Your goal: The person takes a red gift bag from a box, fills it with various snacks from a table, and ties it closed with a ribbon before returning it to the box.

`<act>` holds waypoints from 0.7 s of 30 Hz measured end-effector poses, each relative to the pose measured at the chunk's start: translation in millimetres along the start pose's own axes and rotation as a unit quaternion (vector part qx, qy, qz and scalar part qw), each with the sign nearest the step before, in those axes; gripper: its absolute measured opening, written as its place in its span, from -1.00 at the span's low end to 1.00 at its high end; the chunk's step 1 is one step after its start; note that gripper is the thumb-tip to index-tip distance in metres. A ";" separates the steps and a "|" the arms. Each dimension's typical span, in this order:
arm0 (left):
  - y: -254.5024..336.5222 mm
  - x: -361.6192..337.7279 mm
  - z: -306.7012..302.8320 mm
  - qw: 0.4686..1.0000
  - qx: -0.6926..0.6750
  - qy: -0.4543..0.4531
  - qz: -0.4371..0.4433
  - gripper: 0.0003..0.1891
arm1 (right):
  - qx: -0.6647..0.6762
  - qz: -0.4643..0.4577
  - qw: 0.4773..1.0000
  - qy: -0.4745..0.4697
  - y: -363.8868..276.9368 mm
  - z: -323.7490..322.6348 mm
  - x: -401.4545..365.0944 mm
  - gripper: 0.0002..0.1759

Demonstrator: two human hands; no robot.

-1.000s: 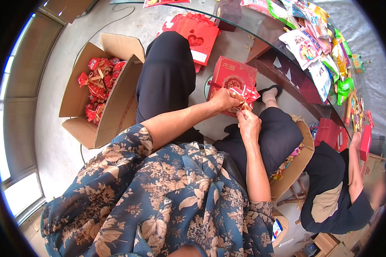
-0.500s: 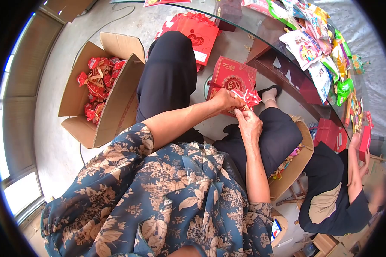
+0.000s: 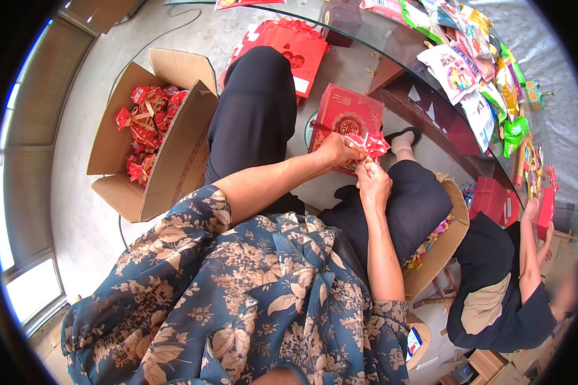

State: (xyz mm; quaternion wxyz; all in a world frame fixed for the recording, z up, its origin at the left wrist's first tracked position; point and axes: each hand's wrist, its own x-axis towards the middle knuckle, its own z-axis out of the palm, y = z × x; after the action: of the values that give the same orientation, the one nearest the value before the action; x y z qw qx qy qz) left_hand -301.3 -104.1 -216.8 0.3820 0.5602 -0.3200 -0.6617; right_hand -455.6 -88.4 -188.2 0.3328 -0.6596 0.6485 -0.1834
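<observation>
Between my hands is a small red candy pouch (image 3: 374, 144) with white patterning and a gathered neck. My left hand (image 3: 336, 151) pinches it from the left, with its fingers closed round the neck. From below, my right hand (image 3: 374, 182) pinches at the same neck, apparently on a thin gold tie; the fingers hide the exact grip. Just beyond the hands stands a red gift box (image 3: 348, 102) with a round gold emblem, partly covered by the left hand and the pouch.
An open cardboard box (image 3: 173, 151) with several red pouches stands at left. Red gift bags (image 3: 305, 54) are beyond my knee. Snack packets (image 3: 453, 72) lie on the glass table (image 3: 392, 54). Another cardboard box (image 3: 440, 263) sits by my right leg. A co-worker (image 3: 494, 282) holds a red box at right.
My right hand has turned slightly and its fingers have drawn closer together at the pouch's neck. The left hand and pouch have barely moved.
</observation>
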 end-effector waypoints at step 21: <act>-2.0 9.0 -5.1 0.981 -0.135 -0.073 -0.122 -0.70 | 0.096 -0.020 0.980 -0.173 1.1 4.4 -9.4 -0.84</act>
State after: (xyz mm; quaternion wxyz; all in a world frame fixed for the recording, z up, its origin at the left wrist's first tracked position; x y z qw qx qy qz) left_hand -297.3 -110.8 -223.8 0.3464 0.4880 -0.1841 -0.7797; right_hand -454.3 -78.3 -190.3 0.4982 -0.6588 0.5473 -0.1348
